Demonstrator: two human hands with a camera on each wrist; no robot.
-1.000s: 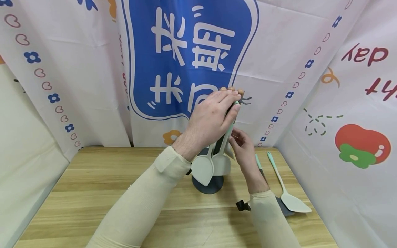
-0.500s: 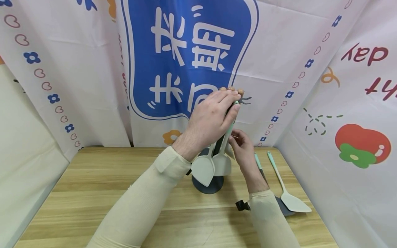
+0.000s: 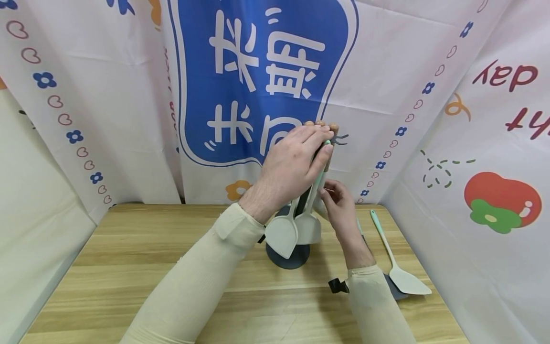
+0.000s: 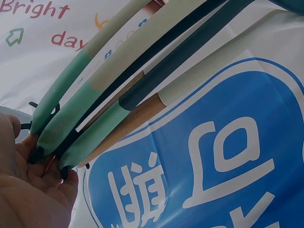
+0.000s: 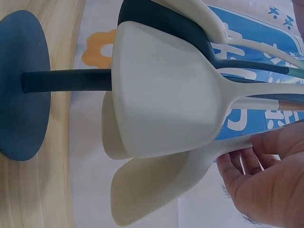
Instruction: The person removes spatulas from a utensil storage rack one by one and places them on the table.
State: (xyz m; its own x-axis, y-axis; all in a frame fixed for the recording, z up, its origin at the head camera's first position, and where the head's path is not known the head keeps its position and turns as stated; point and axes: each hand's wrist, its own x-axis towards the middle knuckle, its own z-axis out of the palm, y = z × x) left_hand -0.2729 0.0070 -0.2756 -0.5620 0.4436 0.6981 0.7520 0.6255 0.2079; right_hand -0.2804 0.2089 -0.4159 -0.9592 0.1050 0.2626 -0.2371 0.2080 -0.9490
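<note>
Centre frame, the left hand (image 3: 296, 157) clasps the rack (image 3: 287, 262) up top, the right hand (image 3: 342, 210) pinching a pale utensil (image 5: 159, 187), apparently hanging it, which calls for steady alignment!

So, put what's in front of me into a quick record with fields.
Left hand: curled over the top of the utensil stand
Right hand: fingers pinching a pale utensil by its neck
Stand position: upright on the wood-grain table
Lying at right: pale turner, partly over a dark turner
Unclear: whether the pinched utensil hangs from the stand
</note>
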